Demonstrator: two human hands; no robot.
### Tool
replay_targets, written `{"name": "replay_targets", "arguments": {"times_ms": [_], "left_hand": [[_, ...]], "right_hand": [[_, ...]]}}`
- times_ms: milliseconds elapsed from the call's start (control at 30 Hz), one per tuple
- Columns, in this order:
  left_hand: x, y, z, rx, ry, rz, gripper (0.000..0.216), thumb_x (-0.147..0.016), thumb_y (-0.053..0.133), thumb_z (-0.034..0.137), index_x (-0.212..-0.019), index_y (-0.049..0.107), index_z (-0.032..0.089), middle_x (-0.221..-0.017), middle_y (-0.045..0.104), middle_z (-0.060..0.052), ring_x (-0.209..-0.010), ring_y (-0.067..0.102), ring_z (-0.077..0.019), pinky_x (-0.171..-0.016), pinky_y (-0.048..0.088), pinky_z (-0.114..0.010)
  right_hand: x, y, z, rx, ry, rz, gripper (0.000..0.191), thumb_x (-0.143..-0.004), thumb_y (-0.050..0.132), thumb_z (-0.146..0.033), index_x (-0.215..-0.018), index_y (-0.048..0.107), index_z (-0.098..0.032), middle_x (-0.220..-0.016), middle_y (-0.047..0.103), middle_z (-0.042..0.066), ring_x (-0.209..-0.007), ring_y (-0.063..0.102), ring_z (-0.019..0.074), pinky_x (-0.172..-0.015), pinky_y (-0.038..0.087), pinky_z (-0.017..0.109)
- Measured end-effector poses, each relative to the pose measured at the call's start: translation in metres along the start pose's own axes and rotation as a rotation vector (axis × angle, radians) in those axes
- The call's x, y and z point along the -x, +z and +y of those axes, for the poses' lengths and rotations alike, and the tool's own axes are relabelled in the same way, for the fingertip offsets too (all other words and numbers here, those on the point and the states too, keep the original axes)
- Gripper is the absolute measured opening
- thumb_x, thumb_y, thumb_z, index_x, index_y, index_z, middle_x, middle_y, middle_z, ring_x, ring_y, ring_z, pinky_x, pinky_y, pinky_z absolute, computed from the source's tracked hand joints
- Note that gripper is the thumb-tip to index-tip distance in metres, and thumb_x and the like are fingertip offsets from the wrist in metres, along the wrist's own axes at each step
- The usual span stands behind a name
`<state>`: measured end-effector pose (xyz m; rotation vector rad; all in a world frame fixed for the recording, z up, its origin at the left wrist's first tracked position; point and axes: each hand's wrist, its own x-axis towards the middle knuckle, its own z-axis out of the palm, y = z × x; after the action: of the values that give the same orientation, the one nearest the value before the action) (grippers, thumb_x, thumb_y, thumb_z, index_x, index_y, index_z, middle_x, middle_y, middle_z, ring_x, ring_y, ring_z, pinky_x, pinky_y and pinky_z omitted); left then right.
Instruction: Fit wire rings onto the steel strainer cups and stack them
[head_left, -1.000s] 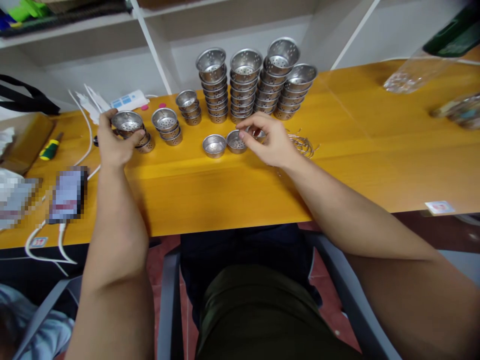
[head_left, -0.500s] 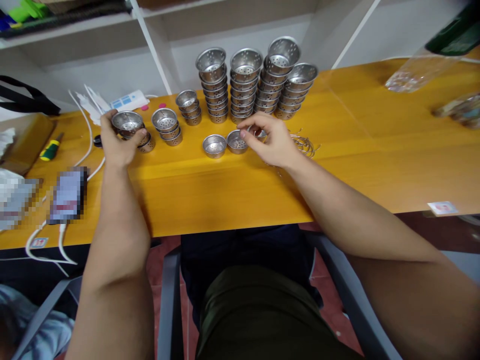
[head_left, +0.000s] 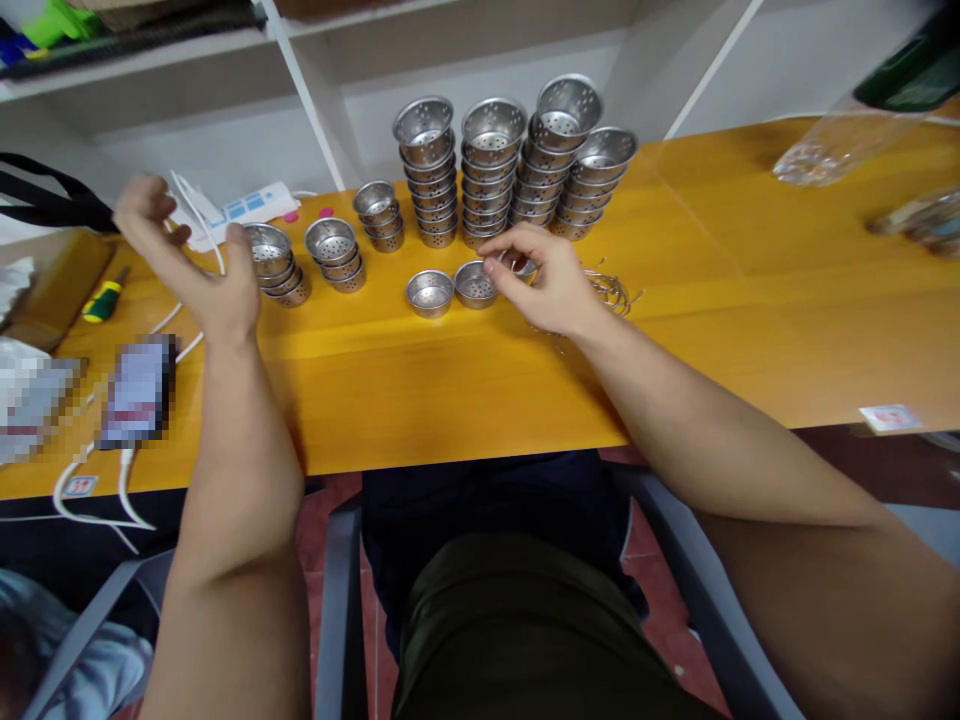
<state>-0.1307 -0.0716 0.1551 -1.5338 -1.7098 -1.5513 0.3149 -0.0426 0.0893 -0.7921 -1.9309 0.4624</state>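
Observation:
My left hand [head_left: 196, 262] is raised with its fingers spread and nothing in it. It is just left of a short stack of perforated metal cups [head_left: 271, 250], part of which the thumb hides. My right hand [head_left: 541, 280] is closed, thumb and index fingertip together, beside a small metal cup [head_left: 475, 285]. What it may be pinching is too small to make out. Another single cup [head_left: 430, 294] stands left of that one. A third, partly hidden cup [head_left: 517, 263] shows behind the right hand's fingers. Thin wire pieces [head_left: 611, 290] lie beside the wrist.
Tall stacks of perforated cups [head_left: 491, 150] stand along the back, with shorter stacks [head_left: 333, 255] to their left. A phone [head_left: 137, 392] with white cables, a screwdriver [head_left: 105, 298] and a power strip [head_left: 251, 205] are at the left. A plastic bag [head_left: 821, 150] lies at the far right.
My left hand has let go of the cup stack and moved up and left, its fingers opening. My right hand stays in place.

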Motion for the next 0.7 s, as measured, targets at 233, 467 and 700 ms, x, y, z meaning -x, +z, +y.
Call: {"name": "replay_targets", "arguments": {"times_ms": [233,467,700], "left_hand": [[0.069,0.047,0.080,0.162,0.034,-0.785,0.072,-0.095,0.099,0.059,-0.158,0.071,0.037,-0.164,0.081,-0.007,-0.158,0.085,-0.0408,-0.136,0.072,-0.062],[0.107,0.101,0.069,0.213,0.014,-0.977,0.090,-0.090,0.110,0.046,-0.167,0.068,0.025,-0.168,0.082,-0.018,-0.163,0.081,-0.0501,-0.149,0.061,-0.070],[0.106,0.118,0.036,0.549,0.227,-0.751,0.114,-0.093,0.115,0.059,-0.181,0.051,0.028,-0.180,0.069,-0.021,-0.173,0.072,-0.0491,-0.154,0.056,-0.067]], "right_hand": [[-0.007,-0.015,0.029,0.084,0.066,0.050,0.041,-0.120,0.085,-0.071,-0.122,0.091,-0.031,-0.113,0.091,0.013,-0.105,0.085,0.0388,-0.105,0.076,0.064],[-0.017,-0.075,0.038,0.265,0.322,-0.605,0.014,-0.099,0.102,-0.030,-0.098,0.090,-0.024,-0.092,0.089,0.004,-0.079,0.077,0.0253,-0.082,0.062,0.043],[-0.026,-0.060,-0.025,0.642,0.478,-0.857,0.021,-0.108,0.077,-0.007,-0.116,0.095,-0.015,-0.116,0.095,0.014,-0.098,0.083,0.0281,-0.085,0.054,0.038]]}}
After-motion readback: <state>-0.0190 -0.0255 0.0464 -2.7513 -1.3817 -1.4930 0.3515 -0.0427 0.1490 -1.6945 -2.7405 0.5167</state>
